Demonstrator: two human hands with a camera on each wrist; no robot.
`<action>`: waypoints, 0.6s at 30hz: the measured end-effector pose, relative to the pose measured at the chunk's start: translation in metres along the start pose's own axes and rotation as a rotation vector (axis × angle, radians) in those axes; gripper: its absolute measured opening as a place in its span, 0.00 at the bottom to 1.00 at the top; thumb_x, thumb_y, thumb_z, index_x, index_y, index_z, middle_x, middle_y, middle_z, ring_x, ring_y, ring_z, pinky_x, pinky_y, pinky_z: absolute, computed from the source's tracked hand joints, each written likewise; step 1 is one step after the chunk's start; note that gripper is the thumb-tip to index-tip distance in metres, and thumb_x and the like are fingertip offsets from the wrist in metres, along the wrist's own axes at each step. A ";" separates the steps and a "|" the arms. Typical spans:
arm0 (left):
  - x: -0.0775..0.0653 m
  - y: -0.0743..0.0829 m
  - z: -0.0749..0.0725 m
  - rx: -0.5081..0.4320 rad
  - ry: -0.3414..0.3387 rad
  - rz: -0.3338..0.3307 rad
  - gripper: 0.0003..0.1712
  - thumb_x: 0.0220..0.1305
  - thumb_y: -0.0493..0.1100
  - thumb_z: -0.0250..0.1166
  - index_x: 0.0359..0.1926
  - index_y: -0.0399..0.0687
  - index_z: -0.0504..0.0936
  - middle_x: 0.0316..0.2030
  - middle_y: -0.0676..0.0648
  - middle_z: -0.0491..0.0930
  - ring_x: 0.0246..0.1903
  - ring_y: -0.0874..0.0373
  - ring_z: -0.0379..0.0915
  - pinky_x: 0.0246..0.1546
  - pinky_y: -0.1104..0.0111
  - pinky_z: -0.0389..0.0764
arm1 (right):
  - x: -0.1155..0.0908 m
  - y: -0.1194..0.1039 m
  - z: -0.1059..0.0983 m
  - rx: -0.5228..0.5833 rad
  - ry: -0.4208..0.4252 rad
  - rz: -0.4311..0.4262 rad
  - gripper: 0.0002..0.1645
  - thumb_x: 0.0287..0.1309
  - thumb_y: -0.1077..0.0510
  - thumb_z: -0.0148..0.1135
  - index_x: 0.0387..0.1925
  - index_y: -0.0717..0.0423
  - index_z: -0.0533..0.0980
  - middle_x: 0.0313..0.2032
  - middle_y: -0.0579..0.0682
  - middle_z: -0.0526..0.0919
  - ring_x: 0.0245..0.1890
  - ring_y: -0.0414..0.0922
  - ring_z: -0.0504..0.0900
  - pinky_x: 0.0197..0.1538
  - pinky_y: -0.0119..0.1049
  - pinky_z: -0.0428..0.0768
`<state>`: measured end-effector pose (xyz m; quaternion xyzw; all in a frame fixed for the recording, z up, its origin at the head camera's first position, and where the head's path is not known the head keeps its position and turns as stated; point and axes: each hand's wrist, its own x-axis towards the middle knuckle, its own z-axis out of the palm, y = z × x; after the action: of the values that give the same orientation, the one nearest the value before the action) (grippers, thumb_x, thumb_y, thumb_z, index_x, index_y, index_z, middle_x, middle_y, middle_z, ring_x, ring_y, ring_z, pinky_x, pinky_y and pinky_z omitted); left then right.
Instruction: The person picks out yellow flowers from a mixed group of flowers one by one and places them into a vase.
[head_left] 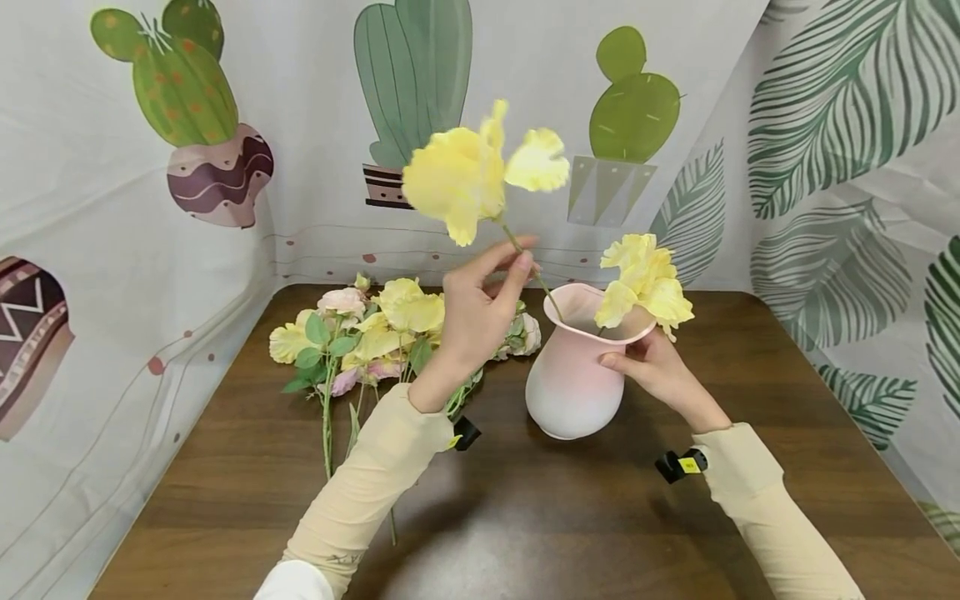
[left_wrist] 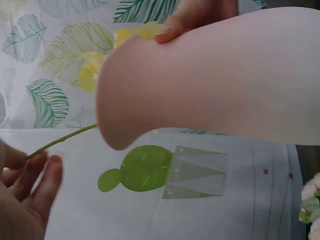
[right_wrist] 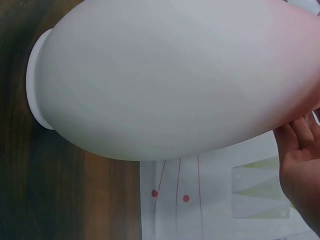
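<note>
A pink and white vase (head_left: 576,379) stands on the table, tilted slightly. My left hand (head_left: 483,304) pinches the green stem of a yellow artificial flower (head_left: 457,175) between thumb and fingers, and the stem's lower end reaches inside the vase mouth. In the left wrist view that stem (left_wrist: 65,137) runs from the fingers to behind the rim. My right hand (head_left: 663,371) grips the vase neck from the right, its thumb on the front; some of its fingers are hidden behind. A second yellow flower (head_left: 647,282) leans over the right side of the rim.
Several artificial flowers (head_left: 405,308), yellow, pink and pale, lie in a heap on the brown table (head_left: 525,525) left of the vase, stems pointing toward the front. A cloth backdrop (head_left: 315,150) with cactus and leaf prints hangs behind the table.
</note>
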<state>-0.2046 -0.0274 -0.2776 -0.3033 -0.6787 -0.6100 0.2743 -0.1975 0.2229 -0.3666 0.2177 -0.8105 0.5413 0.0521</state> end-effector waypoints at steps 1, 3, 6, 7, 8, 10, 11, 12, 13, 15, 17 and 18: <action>-0.001 -0.001 0.000 0.037 -0.035 -0.032 0.13 0.69 0.37 0.57 0.50 0.35 0.82 0.33 0.38 0.85 0.38 0.50 0.84 0.41 0.70 0.85 | 0.000 0.000 0.000 0.001 0.003 -0.003 0.32 0.56 0.67 0.66 0.61 0.66 0.64 0.46 0.35 0.74 0.43 0.32 0.76 0.43 0.23 0.78; -0.001 -0.003 0.000 0.126 -0.109 -0.089 0.13 0.69 0.38 0.58 0.50 0.39 0.83 0.37 0.41 0.86 0.40 0.54 0.84 0.44 0.73 0.83 | 0.001 -0.001 0.000 0.004 0.010 -0.010 0.32 0.56 0.67 0.66 0.60 0.67 0.64 0.46 0.34 0.75 0.42 0.32 0.75 0.42 0.23 0.78; -0.002 -0.004 0.001 0.243 -0.221 -0.153 0.12 0.70 0.40 0.57 0.46 0.41 0.84 0.40 0.44 0.86 0.41 0.55 0.84 0.47 0.74 0.82 | 0.001 -0.002 -0.001 0.010 0.018 -0.012 0.31 0.56 0.67 0.66 0.59 0.66 0.65 0.46 0.34 0.74 0.42 0.32 0.75 0.42 0.22 0.77; -0.003 -0.005 0.001 0.275 -0.252 -0.177 0.12 0.71 0.41 0.57 0.46 0.42 0.85 0.42 0.45 0.85 0.42 0.56 0.83 0.48 0.73 0.82 | 0.001 -0.002 -0.001 0.012 0.019 -0.012 0.31 0.56 0.68 0.66 0.59 0.66 0.65 0.46 0.34 0.74 0.42 0.32 0.75 0.43 0.22 0.77; -0.003 -0.005 0.001 0.309 -0.279 -0.193 0.13 0.71 0.42 0.56 0.45 0.42 0.85 0.42 0.46 0.85 0.43 0.56 0.83 0.48 0.72 0.82 | 0.002 -0.002 0.000 0.015 0.018 -0.009 0.31 0.56 0.68 0.66 0.59 0.65 0.65 0.46 0.34 0.74 0.43 0.32 0.75 0.43 0.22 0.77; -0.005 -0.005 0.001 0.376 -0.316 -0.212 0.13 0.72 0.43 0.55 0.45 0.44 0.85 0.42 0.47 0.85 0.43 0.57 0.83 0.47 0.70 0.82 | 0.002 -0.002 0.000 0.008 0.015 0.001 0.31 0.56 0.67 0.66 0.60 0.65 0.65 0.47 0.34 0.74 0.43 0.32 0.75 0.43 0.22 0.77; -0.005 -0.006 0.001 0.398 -0.328 -0.212 0.13 0.72 0.43 0.55 0.44 0.44 0.85 0.41 0.48 0.85 0.38 0.57 0.82 0.43 0.70 0.82 | 0.002 -0.002 0.000 0.001 0.013 0.005 0.31 0.56 0.67 0.66 0.60 0.65 0.65 0.47 0.34 0.74 0.43 0.32 0.75 0.43 0.22 0.77; -0.006 -0.006 0.000 0.412 -0.331 -0.212 0.13 0.72 0.43 0.55 0.43 0.45 0.85 0.39 0.48 0.85 0.33 0.58 0.81 0.37 0.70 0.82 | 0.001 -0.002 0.000 -0.001 0.011 0.010 0.31 0.56 0.66 0.66 0.60 0.66 0.65 0.46 0.34 0.74 0.43 0.32 0.75 0.43 0.22 0.77; -0.006 -0.007 0.000 0.432 -0.333 -0.206 0.13 0.71 0.43 0.55 0.42 0.45 0.85 0.37 0.48 0.84 0.29 0.59 0.79 0.33 0.71 0.80 | 0.001 -0.002 0.001 -0.006 0.010 0.015 0.31 0.56 0.66 0.66 0.60 0.66 0.65 0.46 0.34 0.74 0.43 0.32 0.75 0.43 0.22 0.77; -0.007 -0.009 0.000 0.464 -0.325 -0.179 0.12 0.70 0.41 0.56 0.39 0.46 0.86 0.32 0.48 0.84 0.22 0.61 0.72 0.25 0.73 0.73 | 0.001 -0.002 0.001 -0.015 0.010 0.021 0.30 0.56 0.66 0.66 0.59 0.67 0.66 0.45 0.34 0.74 0.42 0.32 0.75 0.43 0.22 0.78; -0.008 -0.011 -0.001 0.474 -0.313 -0.170 0.11 0.68 0.39 0.56 0.37 0.46 0.86 0.30 0.48 0.82 0.18 0.61 0.65 0.20 0.74 0.66 | 0.001 -0.002 0.002 -0.011 0.012 0.030 0.30 0.57 0.66 0.66 0.59 0.68 0.66 0.45 0.34 0.75 0.43 0.31 0.76 0.44 0.22 0.78; -0.009 -0.012 -0.001 0.479 -0.302 -0.175 0.12 0.67 0.39 0.56 0.37 0.46 0.87 0.29 0.48 0.82 0.19 0.62 0.66 0.20 0.75 0.66 | 0.000 -0.002 0.002 -0.011 0.013 0.033 0.30 0.57 0.66 0.66 0.60 0.68 0.66 0.46 0.34 0.75 0.43 0.30 0.76 0.44 0.22 0.78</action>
<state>-0.2076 -0.0298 -0.2916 -0.2578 -0.8600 -0.4018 0.1803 -0.1967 0.2202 -0.3657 0.2004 -0.8166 0.5390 0.0496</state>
